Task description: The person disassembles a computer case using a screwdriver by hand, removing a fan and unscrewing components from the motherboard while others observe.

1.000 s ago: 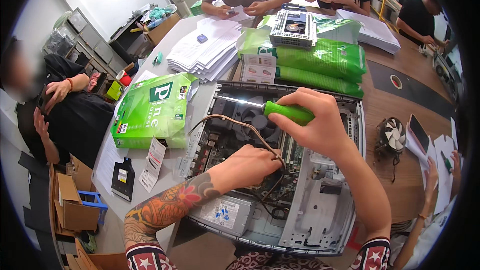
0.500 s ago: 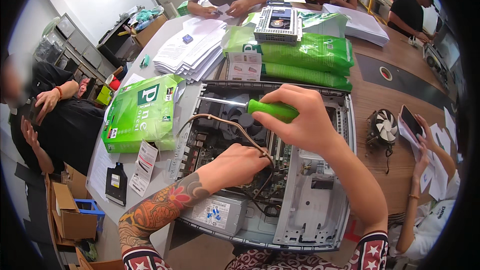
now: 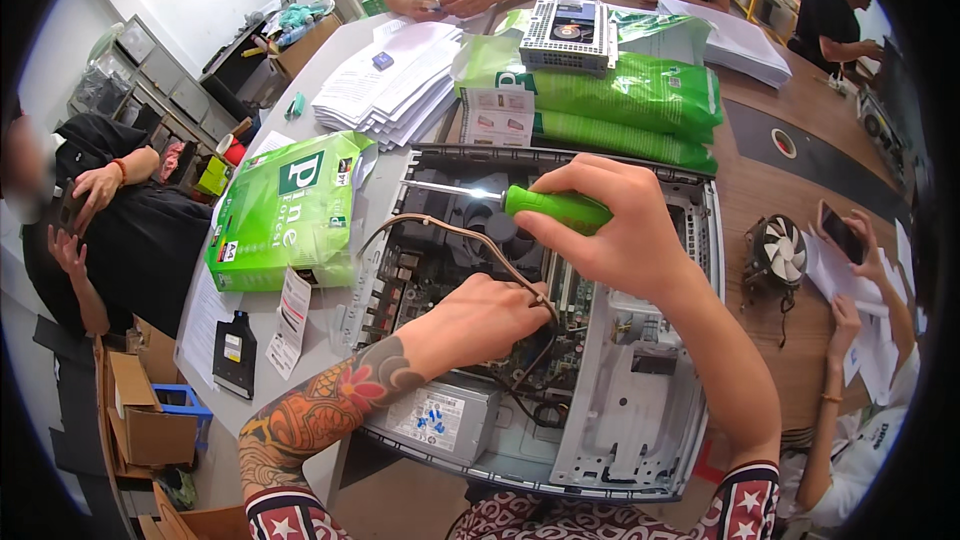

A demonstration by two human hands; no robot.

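Observation:
An open desktop computer case (image 3: 625, 485) lies flat before me, with its circuit board, a black fan (image 3: 505, 240) and a silver power supply (image 3: 430, 425) exposed. In my right hand (image 3: 615, 225) is a screwdriver (image 3: 555, 212) with a green handle, held nearly level above the case, its shaft pointing left. My left hand (image 3: 485, 315) reaches down to the board with curled fingers; the fingertips, and whatever they pinch, are hidden. A brown cable bundle (image 3: 450, 227) arches over the fan and runs down past those fingertips.
Green paper packs (image 3: 620, 100) lie beyond the case, topped by a metal drive unit (image 3: 568, 35). Another green pack (image 3: 290, 215) and a black drive part (image 3: 235, 355) sit left. A loose cooling fan (image 3: 777, 252) stands right. Other people surround the table; one holds a phone (image 3: 842, 232).
The whole view has shifted slightly. Both my hands keep nearly the same places over the case, the right still holding the screwdriver. The phone at the right is tilted differently.

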